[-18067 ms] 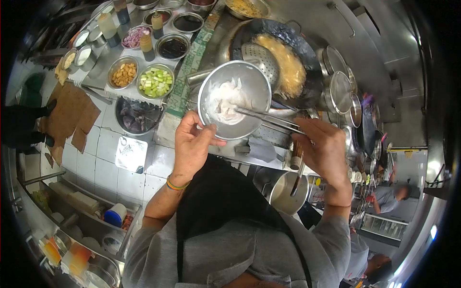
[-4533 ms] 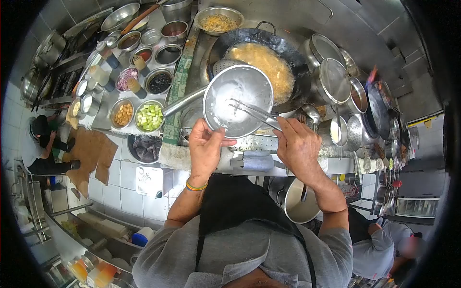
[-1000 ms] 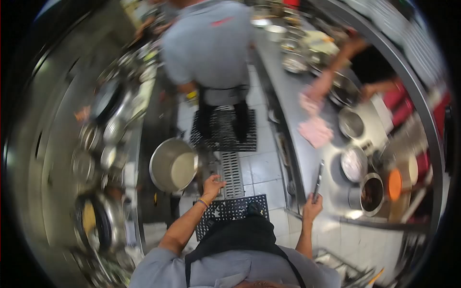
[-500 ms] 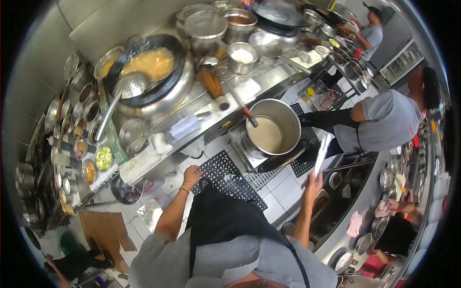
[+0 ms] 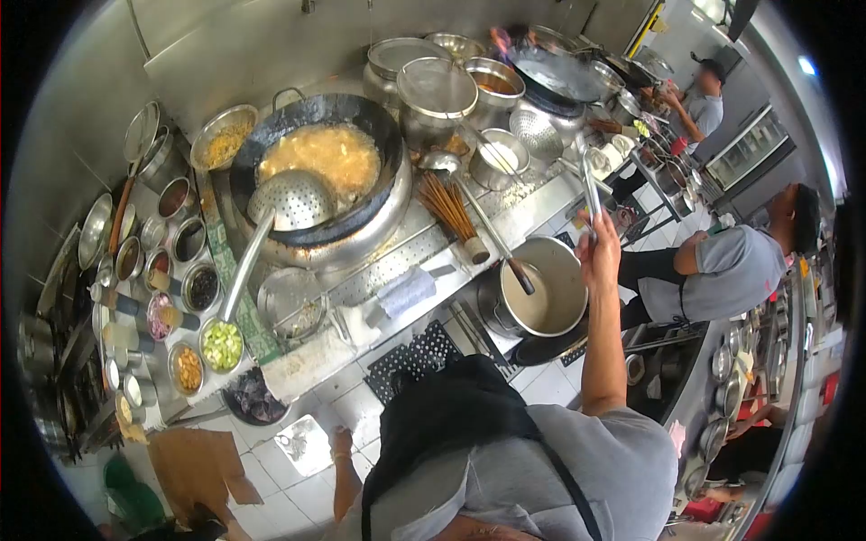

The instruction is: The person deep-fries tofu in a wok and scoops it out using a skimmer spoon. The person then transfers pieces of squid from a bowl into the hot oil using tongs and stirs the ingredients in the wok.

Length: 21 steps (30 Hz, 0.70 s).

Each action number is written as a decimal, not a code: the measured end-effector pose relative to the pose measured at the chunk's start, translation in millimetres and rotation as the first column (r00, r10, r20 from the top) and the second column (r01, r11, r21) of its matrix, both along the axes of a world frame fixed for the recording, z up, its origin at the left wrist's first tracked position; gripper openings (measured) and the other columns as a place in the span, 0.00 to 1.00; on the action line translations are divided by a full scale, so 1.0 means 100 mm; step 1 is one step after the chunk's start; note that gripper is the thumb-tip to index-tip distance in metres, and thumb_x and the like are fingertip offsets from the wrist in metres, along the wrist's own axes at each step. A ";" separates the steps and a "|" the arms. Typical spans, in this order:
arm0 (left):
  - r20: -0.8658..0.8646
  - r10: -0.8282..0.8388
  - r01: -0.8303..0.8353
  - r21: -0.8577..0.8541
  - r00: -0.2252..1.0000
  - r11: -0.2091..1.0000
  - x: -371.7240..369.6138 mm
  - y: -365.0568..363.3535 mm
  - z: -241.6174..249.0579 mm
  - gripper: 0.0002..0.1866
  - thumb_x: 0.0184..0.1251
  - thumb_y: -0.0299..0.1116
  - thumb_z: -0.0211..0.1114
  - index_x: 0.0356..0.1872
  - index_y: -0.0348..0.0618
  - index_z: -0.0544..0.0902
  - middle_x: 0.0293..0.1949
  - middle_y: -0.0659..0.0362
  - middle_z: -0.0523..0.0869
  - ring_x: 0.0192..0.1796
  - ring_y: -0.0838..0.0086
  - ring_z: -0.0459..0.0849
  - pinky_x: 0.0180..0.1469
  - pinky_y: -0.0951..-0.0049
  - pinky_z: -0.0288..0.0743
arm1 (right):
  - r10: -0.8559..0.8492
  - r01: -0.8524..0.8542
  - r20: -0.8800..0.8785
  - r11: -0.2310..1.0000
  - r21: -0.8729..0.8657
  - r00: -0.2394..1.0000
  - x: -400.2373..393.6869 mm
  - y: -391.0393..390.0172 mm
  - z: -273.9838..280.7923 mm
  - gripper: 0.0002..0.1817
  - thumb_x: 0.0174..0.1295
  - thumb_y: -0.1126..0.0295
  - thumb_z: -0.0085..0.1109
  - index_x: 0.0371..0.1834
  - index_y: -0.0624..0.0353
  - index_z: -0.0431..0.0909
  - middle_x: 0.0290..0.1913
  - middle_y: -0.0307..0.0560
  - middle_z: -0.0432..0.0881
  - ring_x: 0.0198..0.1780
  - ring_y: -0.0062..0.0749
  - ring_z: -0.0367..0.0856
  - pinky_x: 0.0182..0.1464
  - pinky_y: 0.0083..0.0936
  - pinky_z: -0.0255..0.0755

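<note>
My right hand [image 5: 600,248] is raised over the far side of a deep steel pot [image 5: 566,270], its fingers wrapped round slim metal tongs [image 5: 589,180] that point up toward the stove. Low beside my apron hangs my left hand [image 5: 341,444], small and foreshortened, next to a white tray [image 5: 311,451] on the floor; its fingers do not show clearly. On the stove at left, a black wok [image 5: 257,153] holds bubbling golden liquid. A perforated skimmer [image 5: 290,200] rests across the wok, its handle slanting toward me. A ladle [image 5: 492,221] lies with its handle over the pot.
A bamboo brush [image 5: 456,216] and a folded cloth [image 5: 410,290] lie on the counter. Bowls of chopped green vegetable [image 5: 221,346] and other ingredients crowd the left side. A co-worker in grey [image 5: 735,270] stands at right, another person [image 5: 704,104] farther back. Black matting [image 5: 419,356] covers floor tiles.
My right hand has swung forward and up with the tongs, from beside the right counter to over the pot. My left hand has dropped back toward my body. The view has shifted.
</note>
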<state>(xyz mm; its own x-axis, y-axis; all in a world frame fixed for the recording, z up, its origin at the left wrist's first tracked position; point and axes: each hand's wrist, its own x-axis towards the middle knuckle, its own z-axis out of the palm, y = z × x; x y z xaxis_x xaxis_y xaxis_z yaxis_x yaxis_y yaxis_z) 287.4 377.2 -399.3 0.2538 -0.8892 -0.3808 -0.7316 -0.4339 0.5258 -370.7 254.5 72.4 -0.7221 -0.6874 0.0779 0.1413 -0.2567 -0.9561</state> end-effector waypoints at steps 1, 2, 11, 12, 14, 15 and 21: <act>-0.044 0.017 -0.013 0.094 0.999 0.996 -0.07 0.01 0.14 0.16 0.55 0.41 0.70 0.42 0.45 0.86 0.40 0.44 0.89 0.47 0.49 0.87 0.53 0.56 0.80 | -0.017 0.016 -0.025 0.999 -0.030 1.000 -0.03 -0.20 0.09 0.29 0.77 0.59 0.54 0.75 0.61 0.62 0.52 0.46 0.83 0.22 0.17 0.71 0.20 0.19 0.70; -0.117 0.099 -0.098 0.018 0.988 0.995 -0.14 0.01 0.01 0.16 0.53 0.40 0.72 0.41 0.45 0.87 0.40 0.44 0.89 0.46 0.49 0.87 0.53 0.56 0.80 | -0.035 0.032 -0.049 0.998 -0.063 0.998 -0.07 -0.41 0.17 0.29 0.77 0.59 0.54 0.75 0.60 0.62 0.52 0.46 0.83 0.22 0.17 0.72 0.20 0.19 0.70; -0.257 -0.096 0.102 0.010 0.962 0.995 -1.12 -0.56 0.30 0.16 0.53 0.38 0.74 0.41 0.42 0.88 0.35 0.48 0.90 0.37 0.59 0.90 0.41 0.60 0.83 | 0.100 -0.088 -0.116 0.991 0.103 0.988 -1.04 -2.67 -0.07 0.19 0.74 0.56 0.57 0.58 0.58 0.76 0.36 0.39 0.80 0.22 0.16 0.69 0.20 0.20 0.70; -0.260 -0.098 0.107 0.024 0.961 0.994 -1.25 -0.72 0.38 0.16 0.54 0.38 0.74 0.41 0.42 0.88 0.35 0.48 0.90 0.37 0.59 0.90 0.41 0.60 0.83 | 0.053 -0.039 -0.162 0.995 0.088 0.985 -1.08 -2.96 -0.07 0.24 0.74 0.57 0.58 0.66 0.59 0.73 0.34 0.39 0.79 0.20 0.17 0.68 0.19 0.21 0.69; -0.256 -0.110 0.124 0.040 0.960 0.991 -1.58 -1.11 0.56 0.15 0.54 0.38 0.74 0.41 0.42 0.88 0.35 0.48 0.90 0.37 0.59 0.90 0.41 0.60 0.83 | 0.027 0.026 -0.333 0.988 0.154 0.942 -1.19 -3.48 0.03 0.24 0.73 0.59 0.59 0.66 0.61 0.75 0.34 0.43 0.81 0.24 0.22 0.74 0.22 0.24 0.71; -0.253 -0.120 0.134 0.039 0.960 0.990 -1.73 -1.33 0.67 0.15 0.54 0.38 0.74 0.41 0.42 0.88 0.35 0.48 0.90 0.37 0.59 0.90 0.41 0.60 0.83 | 0.020 0.083 -0.444 0.974 0.212 0.896 -1.28 -3.73 0.07 0.23 0.72 0.59 0.60 0.64 0.62 0.78 0.36 0.45 0.84 0.26 0.26 0.79 0.27 0.28 0.76; -0.241 -0.134 0.146 0.035 0.961 0.989 -2.42 -2.46 1.11 0.15 0.55 0.38 0.74 0.40 0.42 0.88 0.35 0.48 0.90 0.37 0.59 0.90 0.41 0.60 0.83 | -0.035 0.272 -0.760 0.944 0.189 0.649 -1.65 -5.29 -0.01 0.21 0.66 0.57 0.65 0.55 0.59 0.83 0.48 0.64 0.86 0.52 0.60 0.85 0.55 0.49 0.77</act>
